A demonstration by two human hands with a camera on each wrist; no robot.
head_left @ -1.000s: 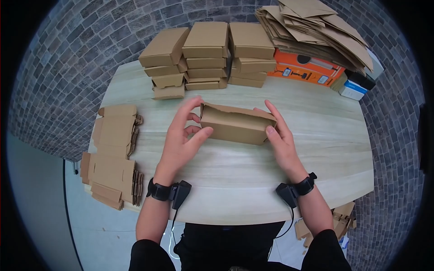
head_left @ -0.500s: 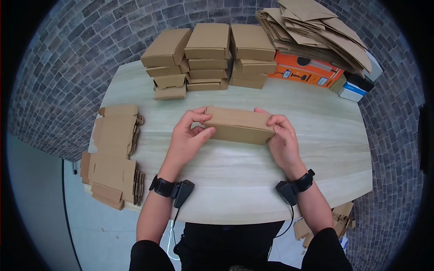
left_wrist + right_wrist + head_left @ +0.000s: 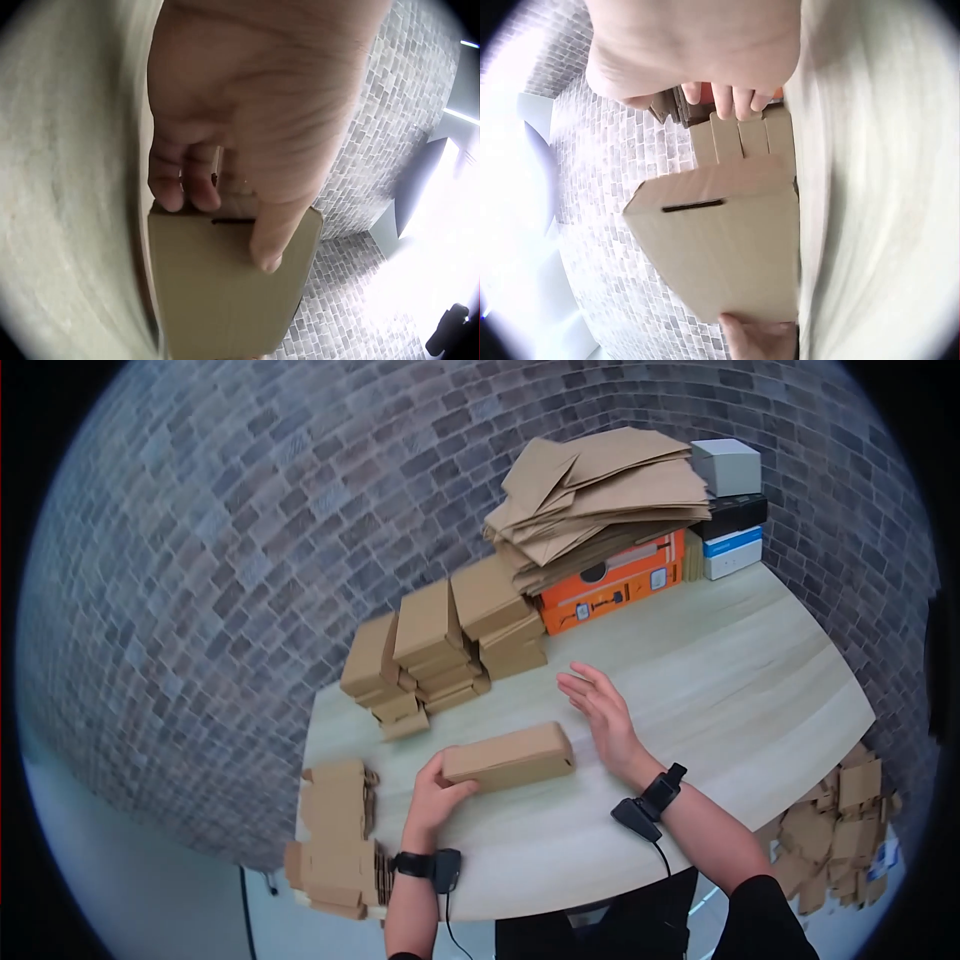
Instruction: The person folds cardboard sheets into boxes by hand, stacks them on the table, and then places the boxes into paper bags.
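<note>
Crosswise, 1 long carton, left hand gripping its left end, right hand empty

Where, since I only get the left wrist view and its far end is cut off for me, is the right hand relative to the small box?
Observer: The right hand is apart from the box, just off its right end, with the fingers extended.
Operator: Does that right end have any opening or mark?
Observer: Yes, the right wrist view shows a narrow dark slot near it.
Operator: And what is at the back of the table, to the right of the box stacks?
Observer: An orange box, with a pile of flat brown cardboard on top.
</note>
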